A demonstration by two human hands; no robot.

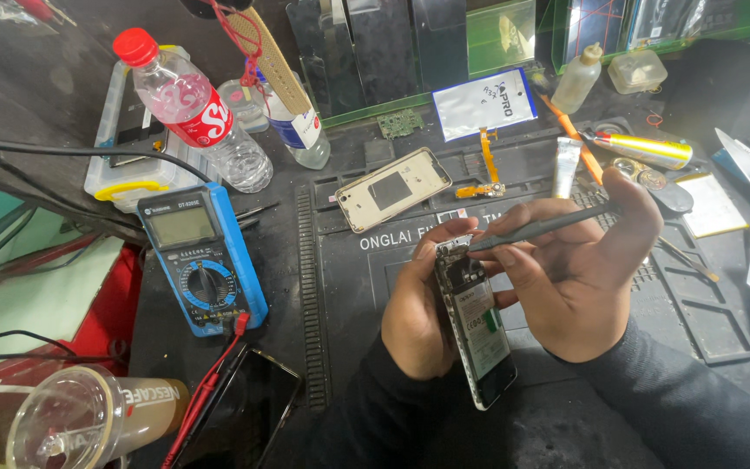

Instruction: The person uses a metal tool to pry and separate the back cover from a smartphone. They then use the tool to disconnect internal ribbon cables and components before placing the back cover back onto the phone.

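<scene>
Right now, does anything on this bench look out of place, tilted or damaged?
The opened phone in the left hand has no back; its cover lies apart on the mat. The right hand holds a thin tool at its top. The plastic bottle stands tilted, leaning. Nothing spilled.

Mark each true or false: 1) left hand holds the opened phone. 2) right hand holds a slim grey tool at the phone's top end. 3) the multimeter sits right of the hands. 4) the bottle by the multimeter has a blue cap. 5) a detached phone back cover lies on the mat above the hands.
1) True: the left hand grips the opened phone.
2) True: the right hand holds the slim grey tool, tip at the phone's top end.
3) False: the multimeter sits left of the hands.
4) False: the bottle has a red cap.
5) True: the back cover lies on the mat.
</scene>
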